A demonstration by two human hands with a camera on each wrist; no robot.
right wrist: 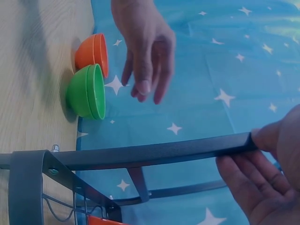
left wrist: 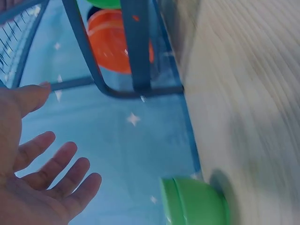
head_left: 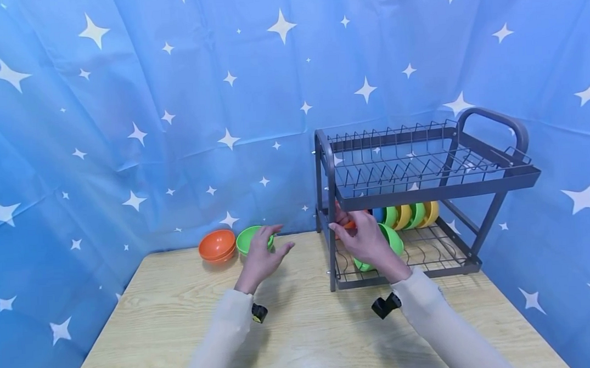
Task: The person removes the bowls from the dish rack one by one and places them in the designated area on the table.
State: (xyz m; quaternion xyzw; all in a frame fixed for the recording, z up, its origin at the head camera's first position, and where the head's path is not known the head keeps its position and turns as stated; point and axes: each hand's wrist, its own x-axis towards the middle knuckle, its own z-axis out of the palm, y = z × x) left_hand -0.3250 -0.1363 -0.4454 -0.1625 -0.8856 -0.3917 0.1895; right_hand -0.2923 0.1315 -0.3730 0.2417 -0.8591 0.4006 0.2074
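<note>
Dish rack (head_left: 438, 191) pinched by right hand (head_left: 366, 240) (left hand (head_left: 261, 257) spread), wooden table (head_left: 310, 315), starry curtain (head_left: 197, 95)

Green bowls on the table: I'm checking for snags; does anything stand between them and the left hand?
Nothing visible: the right wrist view shows open space between the left hand and green bowls; orange bowls stand beside, not between.

Left hand (left wrist: 42, 178) noted at eight o'clock, fingers apart; green bowl (left wrist: 199, 202) at five, orange bowl (left wrist: 108, 44) behind rack frame (left wrist: 137, 47) at eleven.
</note>
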